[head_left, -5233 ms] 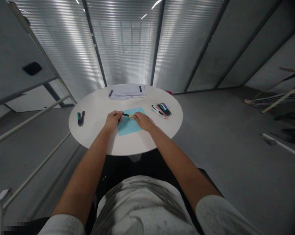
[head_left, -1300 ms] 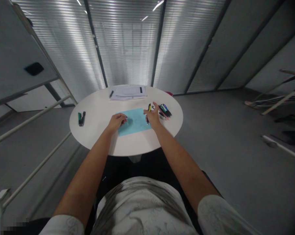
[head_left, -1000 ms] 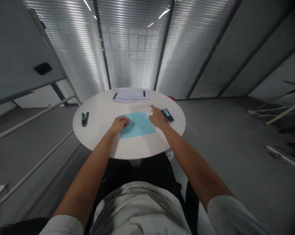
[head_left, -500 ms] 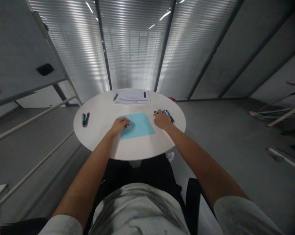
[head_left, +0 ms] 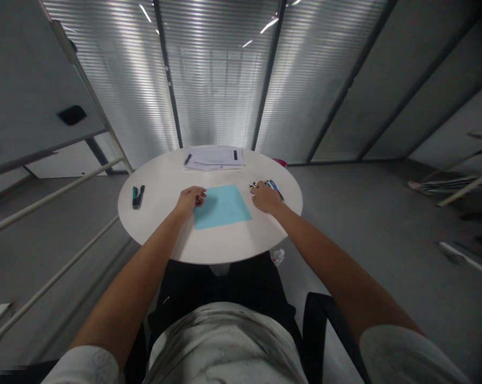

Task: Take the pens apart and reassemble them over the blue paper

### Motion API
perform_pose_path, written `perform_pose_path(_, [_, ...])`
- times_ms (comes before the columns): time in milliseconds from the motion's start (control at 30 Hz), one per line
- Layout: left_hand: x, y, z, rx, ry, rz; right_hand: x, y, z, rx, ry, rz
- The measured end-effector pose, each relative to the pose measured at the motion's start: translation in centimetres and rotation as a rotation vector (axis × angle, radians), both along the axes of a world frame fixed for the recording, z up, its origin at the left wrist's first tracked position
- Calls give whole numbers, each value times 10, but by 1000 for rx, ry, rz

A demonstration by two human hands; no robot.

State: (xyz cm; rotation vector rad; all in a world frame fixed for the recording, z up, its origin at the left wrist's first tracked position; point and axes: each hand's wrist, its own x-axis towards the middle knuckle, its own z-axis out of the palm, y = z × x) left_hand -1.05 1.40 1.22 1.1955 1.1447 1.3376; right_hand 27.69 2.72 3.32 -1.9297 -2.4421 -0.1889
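Note:
A blue sheet of paper (head_left: 225, 207) lies on the round white table (head_left: 221, 245). Over its left edge is my left hand (head_left: 191, 200), fingers curled inward; whether something small is between them is too small to tell. To the right of the sheet, my right hand (head_left: 264, 196) reaches down onto a group of pens (head_left: 273, 185) with a blue one among them. Its fingers are bent at the near end of the group, and what they touch is partly hidden.
White papers (head_left: 215, 158) with dark items on them lie at the table's far side. Green and black markers (head_left: 137, 197) lie at the left. A whiteboard frame (head_left: 85, 80) stands at the left, and a black chair arm (head_left: 315, 322) is near my right side.
My left hand has moved left, from over the sheet to its left edge. My right hand stays at the pens almost unmoved. The view has shifted slightly.

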Motion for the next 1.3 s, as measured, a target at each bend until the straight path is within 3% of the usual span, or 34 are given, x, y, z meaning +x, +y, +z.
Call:
perform_pose_path(100, [-17,7,9,52,266,152,-5,-5,-3,108,80,49])
perform_pose_path(267, [-62,-1,12,192,1115,490,-24,-20,-16,201,180,147])
perform_pose_path(400, [-86,-23,2,133,1377,676,-33,-28,-23,150,199,145])
perform_pose_path(533, [-95,-30,-9,-24,1433,715,-33,-29,-24,122,200,121])
perform_pose_path(800, [-101,-23,-11,-111,1436,591,-33,-32,-23,137,184,107])
perform_pose_path(1033, [-95,-29,-15,-23,1397,825,-33,-33,-22,126,193,93])
perform_pose_path(1300, [-94,-31,-13,-30,1355,827,-33,-33,-23,129,206,87])
